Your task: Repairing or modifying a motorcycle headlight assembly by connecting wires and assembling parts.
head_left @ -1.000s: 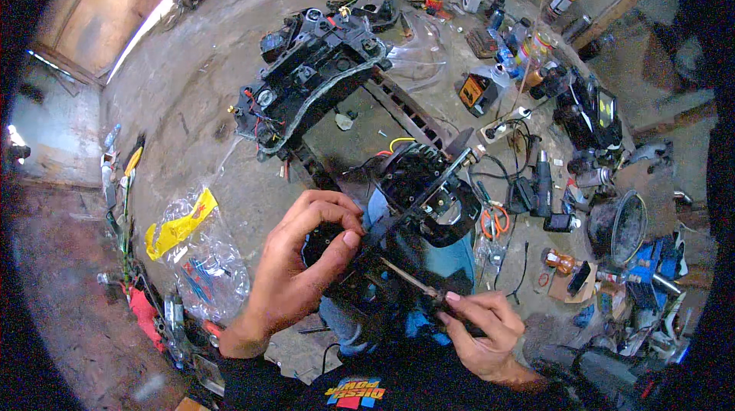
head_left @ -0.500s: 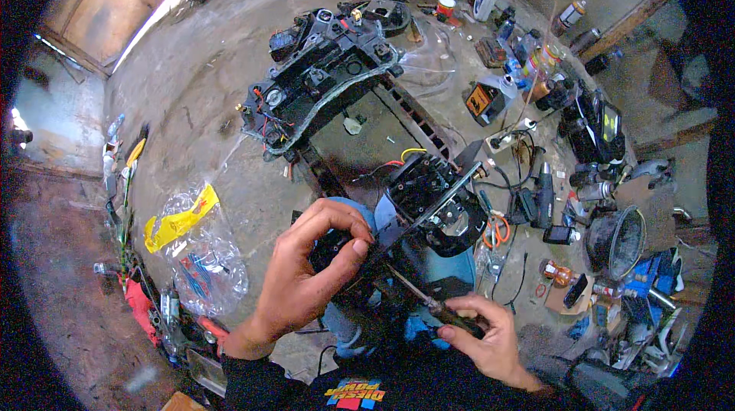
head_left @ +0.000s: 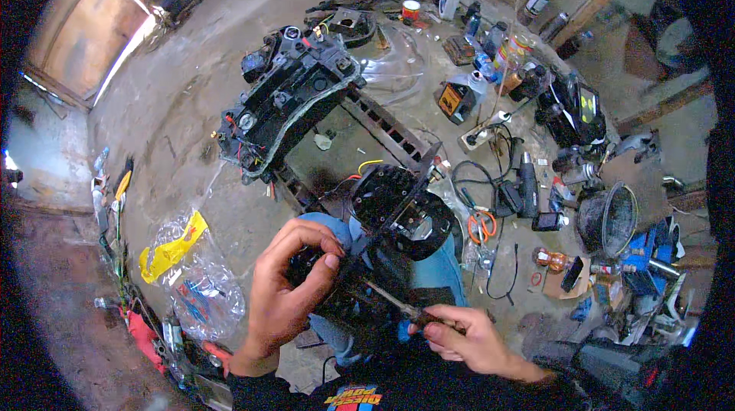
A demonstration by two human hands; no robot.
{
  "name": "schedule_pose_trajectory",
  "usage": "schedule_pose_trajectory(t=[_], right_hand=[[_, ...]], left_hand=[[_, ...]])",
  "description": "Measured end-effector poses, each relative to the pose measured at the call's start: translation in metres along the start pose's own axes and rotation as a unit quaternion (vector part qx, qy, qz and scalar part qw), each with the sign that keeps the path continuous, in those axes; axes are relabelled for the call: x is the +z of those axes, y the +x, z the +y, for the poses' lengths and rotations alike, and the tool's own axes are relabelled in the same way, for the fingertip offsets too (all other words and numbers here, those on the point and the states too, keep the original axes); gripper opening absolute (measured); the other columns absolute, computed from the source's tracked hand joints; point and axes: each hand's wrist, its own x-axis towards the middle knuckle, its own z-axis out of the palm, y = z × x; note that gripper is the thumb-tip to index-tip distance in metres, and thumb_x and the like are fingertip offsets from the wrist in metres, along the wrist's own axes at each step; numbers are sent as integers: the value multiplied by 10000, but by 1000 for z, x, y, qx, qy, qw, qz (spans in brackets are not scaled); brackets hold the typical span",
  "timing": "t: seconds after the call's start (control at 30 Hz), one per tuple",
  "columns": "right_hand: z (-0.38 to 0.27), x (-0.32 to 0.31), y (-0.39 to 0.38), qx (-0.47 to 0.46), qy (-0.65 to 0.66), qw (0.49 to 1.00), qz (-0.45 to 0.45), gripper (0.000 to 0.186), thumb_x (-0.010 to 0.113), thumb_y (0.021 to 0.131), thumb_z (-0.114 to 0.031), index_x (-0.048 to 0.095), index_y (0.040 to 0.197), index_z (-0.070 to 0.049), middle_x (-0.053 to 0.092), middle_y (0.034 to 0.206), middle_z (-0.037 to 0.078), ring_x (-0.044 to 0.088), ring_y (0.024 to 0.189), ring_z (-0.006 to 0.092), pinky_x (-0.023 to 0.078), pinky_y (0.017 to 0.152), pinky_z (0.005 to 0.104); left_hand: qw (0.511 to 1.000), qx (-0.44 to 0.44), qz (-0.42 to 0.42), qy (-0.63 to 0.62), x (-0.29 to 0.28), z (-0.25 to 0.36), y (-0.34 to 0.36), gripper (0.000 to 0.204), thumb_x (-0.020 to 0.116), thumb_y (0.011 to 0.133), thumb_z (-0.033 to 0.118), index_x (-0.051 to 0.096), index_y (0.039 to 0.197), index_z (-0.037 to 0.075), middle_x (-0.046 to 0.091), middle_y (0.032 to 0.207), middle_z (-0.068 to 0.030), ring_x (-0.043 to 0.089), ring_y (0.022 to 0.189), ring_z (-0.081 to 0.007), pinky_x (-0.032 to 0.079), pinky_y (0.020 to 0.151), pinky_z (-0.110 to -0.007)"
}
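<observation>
My left hand [head_left: 287, 300] is closed in a pinch on the near-left edge of a black plastic lamp assembly [head_left: 394, 208] held above my lap. Dark round housings and a flat plate make up this assembly, and a red and a yellow wire stick out at its far side. In my right hand [head_left: 471, 342] is a screwdriver [head_left: 394, 300], gripped by its dark handle. Its metal shaft slants up and left to the underside of the assembly. The tip is lost among the dark parts there.
Beyond my knees, a large black headlight housing [head_left: 287, 108] with loose wires lies on the floor. Clear plastic bag [head_left: 203, 296] at left. To the right are orange-handled scissors [head_left: 482, 225], a heat gun [head_left: 528, 185], cables, a black bowl-shaped part [head_left: 609, 219] and several bottles.
The whole view has shifted, so the floor items sit farther left. My right fingers have closed more tightly round the screwdriver handle. My left hand keeps its pinch on the assembly.
</observation>
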Motion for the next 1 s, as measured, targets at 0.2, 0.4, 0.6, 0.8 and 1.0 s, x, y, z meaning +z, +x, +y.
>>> schedule_pose_trajectory(t=[0.2, 0.4, 0.6, 0.8, 1.0], right_hand=[[-1, 10, 3, -272, -316, 902, 114, 292, 632, 1056, -250, 694, 1232, -25, 668, 866, -2, 596, 698, 72, 477, 590, 245], [-17, -9, 3, 99, 119, 982, -107, 315, 523, 1106, -282, 617, 1231, -8, 467, 687, -21, 390, 549, 32, 307, 481, 205], [-30, -16, 0, 106, 101, 978, -149, 363, 488, 1118, -322, 561, 1298, -15, 432, 685, -42, 334, 521, 27, 256, 453, 199], [-24, -8, 4, -227, -320, 917, 79, 344, 800, 917, -208, 696, 1202, -45, 688, 790, 45, 628, 661, 101, 498, 579, 268], [-13, 2, -2, -276, -489, 816, 138, 319, 790, 846, -71, 740, 1147, 20, 728, 850, 164, 714, 722, 256, 536, 664, 306]], left_hand=[[1000, -12, 13, 1, 1, 0, -3, 50, 680, 895, 18, 655, 934, -2, 662, 992, -97, 628, 979, -206, 474, 923, -330], [1000, 6, 16, 7, 0, -6, -7, 69, 681, 891, 43, 653, 931, -5, 662, 971, -92, 630, 954, -215, 476, 906, -340], [999, 31, 11, 17, 1, -10, -7, 72, 680, 907, 56, 653, 939, -2, 659, 969, -93, 630, 942, -216, 478, 901, -339], [999, 34, 7, 32, -3, 0, -22, 204, 673, 957, 165, 644, 1095, 16, 633, 1124, -145, 619, 1089, -278, 463, 995, -383], [987, 53, -18, 153, 5, 1, -29, 425, 777, 901, 247, 597, 1219, 29, 564, 1270, -168, 516, 1231, -350, 401, 1073, -443]])
